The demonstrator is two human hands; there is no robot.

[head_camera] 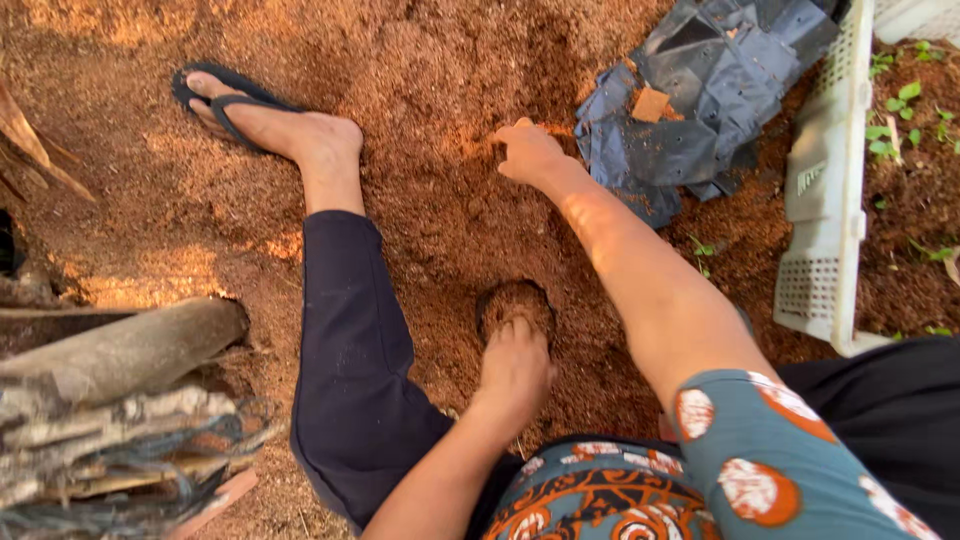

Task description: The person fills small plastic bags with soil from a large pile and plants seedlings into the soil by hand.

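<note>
Soil-filled pot (514, 300), a small dark round container packed to the brim with reddish-brown growing medium, sits on the ground between the person's knees, near centre of view. Left hand (514, 368) rests on its near rim, fingers close together and curled down over the edge, pressing on or gripping the pot; whether the fingertips close fully around it cannot be told from this angle. Patterned teal and orange sleeve (745, 465) fills the lower right. Left leg in dark navy trousers (345, 360) stretches away from the body. Weathered logs (120, 360) and bundled sticks lie at lower left. Further out, right hand (527, 152) reaches forward with the arm extended, fingers bent and dug into the loose reddish soil (440, 210), apparently scooping a clump; the fingertips are buried, so their grip cannot be seen. Just beside that hand to the right lies a heap of dark grey-blue plastic nursery bags (700, 100), flat and crumpled, dusted with soil. White perforated plastic crate (825, 190) stands on edge at right, small green seedlings (905, 100) behind it. Farthest left, a bare foot in a dark flip-flop (255, 115).
</note>
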